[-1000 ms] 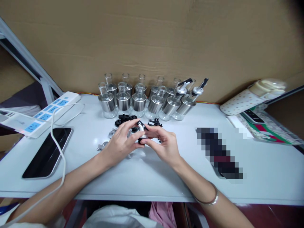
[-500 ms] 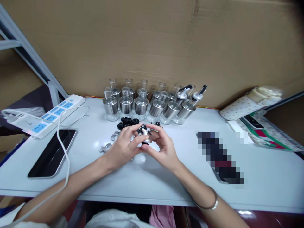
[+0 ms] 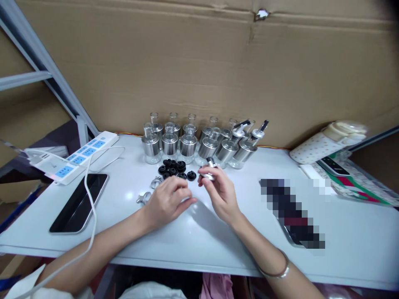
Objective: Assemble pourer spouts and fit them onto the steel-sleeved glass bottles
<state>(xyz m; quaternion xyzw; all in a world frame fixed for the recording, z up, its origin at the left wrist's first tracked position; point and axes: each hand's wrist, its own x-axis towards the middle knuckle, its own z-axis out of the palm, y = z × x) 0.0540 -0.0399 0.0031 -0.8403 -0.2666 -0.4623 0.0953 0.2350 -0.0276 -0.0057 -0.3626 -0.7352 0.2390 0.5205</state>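
A small silver pourer cap (image 3: 208,176) with a dark tip is pinched in the fingertips of my right hand (image 3: 221,193). Beside it, my left hand (image 3: 170,199) has its thumb apart from its curled fingers, and nothing shows between them. Several black stoppers (image 3: 173,169) lie in a cluster beyond my left hand, with one single black stopper (image 3: 191,175) between the hands. Silver metal parts (image 3: 144,198) lie at the left of my left hand. Several glass bottles with steel bands (image 3: 188,146) stand behind in rows; two at the right carry pourers (image 3: 258,133).
On the left are a power strip (image 3: 84,155), a white cable (image 3: 93,207) and a dark tablet-like device (image 3: 79,203). A spotted flask (image 3: 324,143) lies at the back right, near a pixelated dark object (image 3: 291,211). Cardboard (image 3: 187,62) stands behind the bottles.
My hands have moved apart. The left hand has let go of the silver piece, which stays in my right hand. The single black stopper between them is now visible, and the view has shifted slightly.
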